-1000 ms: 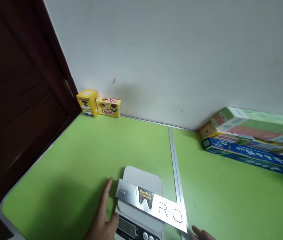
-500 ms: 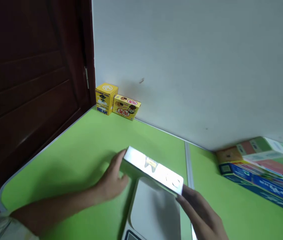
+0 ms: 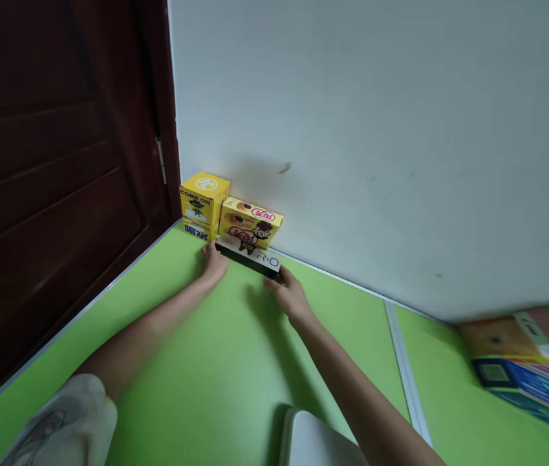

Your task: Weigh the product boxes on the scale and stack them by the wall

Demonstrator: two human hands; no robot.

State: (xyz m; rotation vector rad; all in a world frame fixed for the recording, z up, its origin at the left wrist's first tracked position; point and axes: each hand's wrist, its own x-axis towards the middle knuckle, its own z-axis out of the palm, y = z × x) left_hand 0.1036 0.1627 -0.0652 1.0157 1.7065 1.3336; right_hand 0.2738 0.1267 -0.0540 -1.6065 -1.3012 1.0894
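Observation:
A long slim box, pale on top with dark lettering and black along its near side, is held between my two hands. My left hand grips its left end and my right hand its right end, fingers closed on it. Just behind it stands a flat yellow box with red-and-white lettering, leaning near the wall. To the left of that one is a yellow cube-shaped box marked "COME ON". Whether the slim box touches the table or the yellow box, I cannot tell.
A white scale shows in part at the bottom edge. Several colourful boxes are stacked at the right by the wall. A dark wooden door borders the green table on the left. A grey strip crosses the tabletop.
Both hands have carried the slim box from above the scale, forward and left, to the front of the flat yellow box. The view has shifted too, leaving less of the scale visible.

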